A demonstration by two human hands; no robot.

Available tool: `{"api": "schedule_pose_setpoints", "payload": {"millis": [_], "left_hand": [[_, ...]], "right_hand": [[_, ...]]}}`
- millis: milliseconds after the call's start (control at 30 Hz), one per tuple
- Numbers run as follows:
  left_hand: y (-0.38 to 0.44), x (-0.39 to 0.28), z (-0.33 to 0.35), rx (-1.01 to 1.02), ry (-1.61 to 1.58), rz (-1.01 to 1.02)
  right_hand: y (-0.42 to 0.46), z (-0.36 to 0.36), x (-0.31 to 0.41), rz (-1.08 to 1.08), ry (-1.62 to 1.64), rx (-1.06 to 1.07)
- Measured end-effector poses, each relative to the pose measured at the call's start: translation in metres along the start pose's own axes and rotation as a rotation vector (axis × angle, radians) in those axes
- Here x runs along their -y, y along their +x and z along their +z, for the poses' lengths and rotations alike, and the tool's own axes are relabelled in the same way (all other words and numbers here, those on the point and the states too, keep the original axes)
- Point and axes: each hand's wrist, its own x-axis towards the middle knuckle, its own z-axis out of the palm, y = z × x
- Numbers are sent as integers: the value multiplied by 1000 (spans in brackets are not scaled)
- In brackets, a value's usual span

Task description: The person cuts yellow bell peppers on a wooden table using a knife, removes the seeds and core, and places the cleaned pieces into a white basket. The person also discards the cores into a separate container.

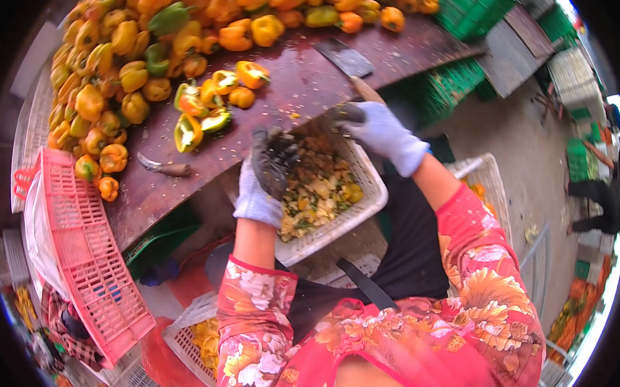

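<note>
Both my hands wear pale gloves with dark, dirty palms. My left hand (pixel 270 169) is over the near left side of a white plastic crate (pixel 375 190) of pepper cores and scraps (pixel 320 193), its fingers curled; whether it holds anything is unclear. Across the crate, at the table edge, is my right hand (pixel 374 126), its fingers bent and blurred. Just beyond it lies a cleaver (pixel 345 59) with a wooden handle. Halved orange and yellow bell peppers (pixel 189 134) rest on the dark red table (pixel 289 85), near a small curved knife (pixel 166 166).
A large heap of whole bell peppers (pixel 126 35) covers the table's far left. A pink plastic basket (pixel 91 244) leans at the left. Green crates (pixel 470 5) stand at the far right. Another person (pixel 598 201) is at the right rim.
</note>
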Motion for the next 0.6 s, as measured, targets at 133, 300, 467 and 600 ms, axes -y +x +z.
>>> {"api": "schedule_pose_setpoints", "payload": {"millis": [133,300,467,600], "left_hand": [[-10,-15,-2,-44,6,56],[-12,-27,9,-98,-29,68],[-8,-31,-14,-107,-31,219],[-18,-37,12,-53,2,191]], "right_hand": [[121,69,33,-181,-404,-67],[200,109,5,-390,-442,-187],[169,99,40,-31,-122,173],[77,85,59,107,793,436]]}}
